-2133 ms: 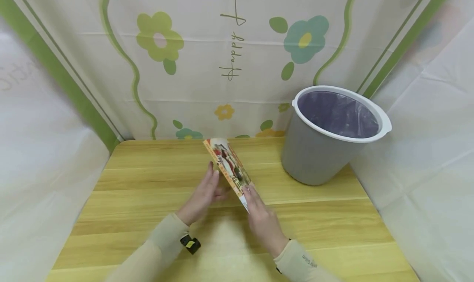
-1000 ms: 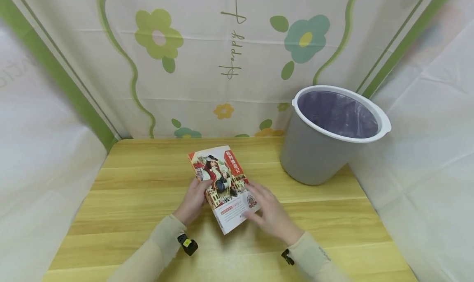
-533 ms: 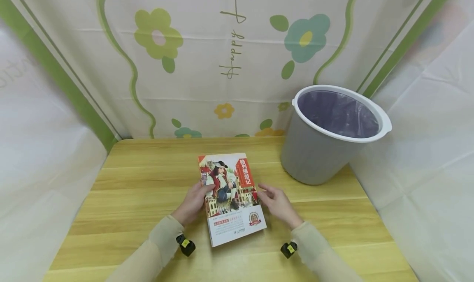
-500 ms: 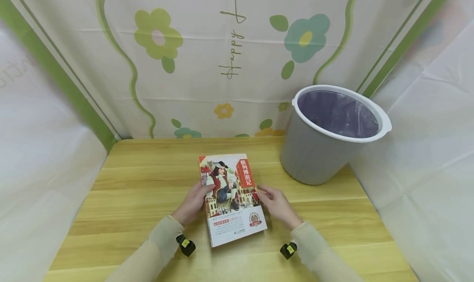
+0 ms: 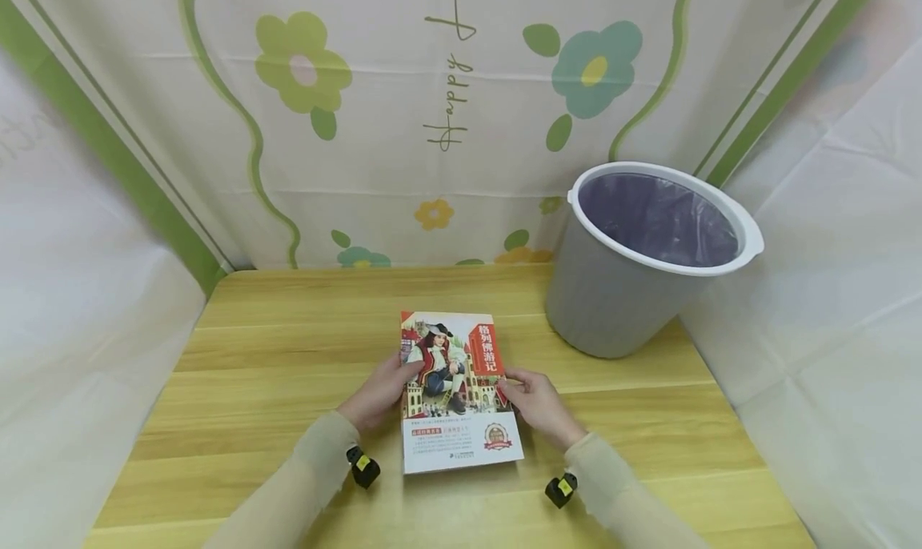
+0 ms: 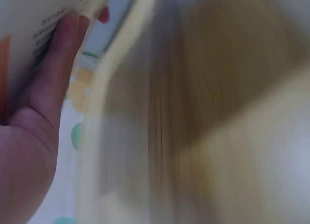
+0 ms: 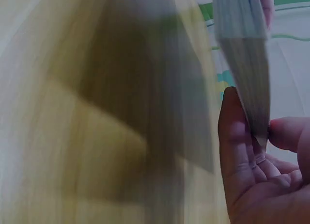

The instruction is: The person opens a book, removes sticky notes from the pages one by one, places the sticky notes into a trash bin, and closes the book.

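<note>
A paperback book (image 5: 450, 393) with an illustrated cover of a person in a black hat and a white lower band faces up, held over the table. My left hand (image 5: 380, 390) holds its left edge, thumb on the cover; in the left wrist view, that hand's fingers (image 6: 51, 69) lie against the printed back. On the right edge, my right hand (image 5: 542, 405) grips with thumb and fingers. The right wrist view shows the page block (image 7: 247, 64) end-on, its lower corner between my right thumb and fingers (image 7: 235, 141).
A grey trash bin (image 5: 605, 293) with a white rim and a dark liner stands at the table's back right. The wooden table (image 5: 274, 357) ends against a flowered cloth (image 5: 360, 173), and pale cloth hangs on both sides.
From a steep tilt, the book has turned cover-up and straightened, shifting slightly right. My left hand has taken its left edge; my right hand has moved along to its right edge.
</note>
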### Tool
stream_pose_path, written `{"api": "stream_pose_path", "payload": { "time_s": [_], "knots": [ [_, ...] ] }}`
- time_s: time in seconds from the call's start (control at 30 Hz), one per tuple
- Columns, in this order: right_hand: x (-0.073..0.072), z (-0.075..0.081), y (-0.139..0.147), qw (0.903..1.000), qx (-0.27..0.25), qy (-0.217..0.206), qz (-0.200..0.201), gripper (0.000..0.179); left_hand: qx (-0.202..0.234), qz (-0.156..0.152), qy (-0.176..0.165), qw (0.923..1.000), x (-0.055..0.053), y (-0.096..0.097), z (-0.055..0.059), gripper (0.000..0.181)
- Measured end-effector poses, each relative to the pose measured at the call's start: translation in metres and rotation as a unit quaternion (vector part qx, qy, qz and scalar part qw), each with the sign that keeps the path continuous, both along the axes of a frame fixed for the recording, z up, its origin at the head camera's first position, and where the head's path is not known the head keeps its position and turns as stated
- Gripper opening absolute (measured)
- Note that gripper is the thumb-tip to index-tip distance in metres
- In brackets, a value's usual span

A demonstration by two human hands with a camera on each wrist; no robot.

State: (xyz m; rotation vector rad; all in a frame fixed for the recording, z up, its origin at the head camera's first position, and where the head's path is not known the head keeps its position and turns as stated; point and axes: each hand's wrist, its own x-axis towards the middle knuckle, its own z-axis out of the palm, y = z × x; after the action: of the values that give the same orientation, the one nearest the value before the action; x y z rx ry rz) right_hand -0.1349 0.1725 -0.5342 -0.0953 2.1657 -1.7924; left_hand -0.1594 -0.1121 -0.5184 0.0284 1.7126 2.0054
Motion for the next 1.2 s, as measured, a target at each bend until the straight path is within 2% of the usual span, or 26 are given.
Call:
{"api": "stream_pose_path", "payload": {
  "time_s": [0.07,0.17,0.27,0.4,0.6,0.7,0.83,0.93,1.07,1.2],
  "knots": [
    [0.000,-0.002,0.000,0.9997,0.024,0.010,-0.001,0.044,-0.063,-0.002,0.031,0.9976,-0.003,0.003,-0.001,0.056],
    [-0.001,-0.005,0.000,0.9980,0.061,0.017,-0.009,0.043,-0.166,-0.018,0.087,0.9821,-0.006,0.004,-0.004,0.058],
    [-0.002,-0.006,-0.001,0.9948,0.096,0.028,-0.019,0.042,-0.215,-0.044,0.109,0.9696,-0.008,0.005,-0.008,0.061],
    [-0.005,-0.010,-0.002,0.9899,0.133,0.047,-0.013,0.041,-0.246,-0.066,0.112,0.9605,-0.010,0.003,-0.014,0.065],
    [-0.013,-0.017,-0.003,0.9736,0.205,0.100,0.003,0.035,-0.325,-0.082,0.125,0.9338,-0.019,0.001,-0.027,0.075],
    [-0.016,-0.015,-0.005,0.9625,0.245,0.115,0.008,0.030,-0.365,-0.084,0.140,0.9168,-0.023,0.002,-0.030,0.082],
    [-0.019,-0.010,-0.009,0.9495,0.290,0.119,0.021,0.027,-0.427,-0.083,0.171,0.8841,-0.023,0.003,-0.029,0.085],
    [-0.021,-0.007,-0.011,0.9420,0.313,0.118,0.029,0.028,-0.453,-0.084,0.191,0.8669,-0.024,0.004,-0.028,0.084],
    [-0.023,-0.006,-0.013,0.9304,0.342,0.127,0.039,0.029,-0.464,-0.090,0.202,0.8578,-0.026,0.004,-0.028,0.082],
    [-0.025,-0.003,-0.015,0.9179,0.372,0.129,0.048,0.031,-0.484,-0.099,0.176,0.8511,-0.029,0.005,-0.029,0.089]
  ]
}}
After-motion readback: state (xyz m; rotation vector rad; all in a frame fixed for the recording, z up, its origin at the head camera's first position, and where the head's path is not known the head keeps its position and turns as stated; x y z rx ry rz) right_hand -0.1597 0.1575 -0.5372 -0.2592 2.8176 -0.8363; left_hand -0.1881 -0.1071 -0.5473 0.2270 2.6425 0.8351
